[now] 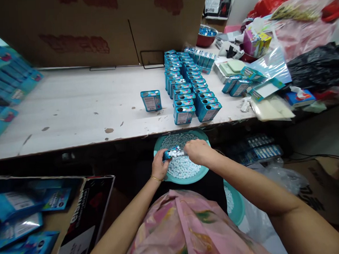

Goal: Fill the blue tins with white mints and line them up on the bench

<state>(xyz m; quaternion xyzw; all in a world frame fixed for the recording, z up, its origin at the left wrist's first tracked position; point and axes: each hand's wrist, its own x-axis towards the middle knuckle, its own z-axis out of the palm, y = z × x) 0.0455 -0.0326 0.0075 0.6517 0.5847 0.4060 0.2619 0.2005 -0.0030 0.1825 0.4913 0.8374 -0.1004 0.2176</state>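
Note:
My left hand point(159, 166) grips a small blue box point(167, 154), tilted over a turquoise basin point(186, 180). White candy-like pieces point(176, 153) are heaped at the box's mouth. My right hand point(198, 151) is closed beside that heap, over the basin's right side; whatever its fingers hold is hidden. Many small white pieces point(184, 168) fill the basin, which rests at my lap below the table edge. On the white table point(100, 104), blue boxes point(184, 113) stand upright in two rows, with dark round openings in several tops. One similar box point(151, 101) stands apart to their left.
A large cardboard box point(96, 32) backs the table. Stacked blue packs point(7, 71) stand far left, above a carton point(86, 222) of blue packages. Bags, cartons and a red bowl point(206, 41) crowd the right. Another turquoise basin point(239, 206) sits low by my right side.

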